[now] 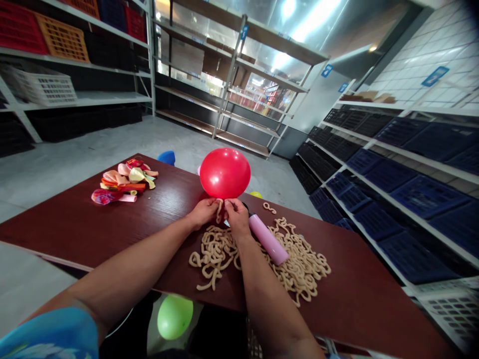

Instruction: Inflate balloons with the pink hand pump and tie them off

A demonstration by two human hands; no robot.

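My left hand and right hand pinch where a strand meets the red balloon; blue label unreadable, blue crates shelved.

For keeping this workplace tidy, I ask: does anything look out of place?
Somewhat. A green balloon is below the tabletop, while the uninflated ones lie on it. One beige strand lies apart from the heap, and a pink cylinder lies amid it. The held red balloon looks undamaged.
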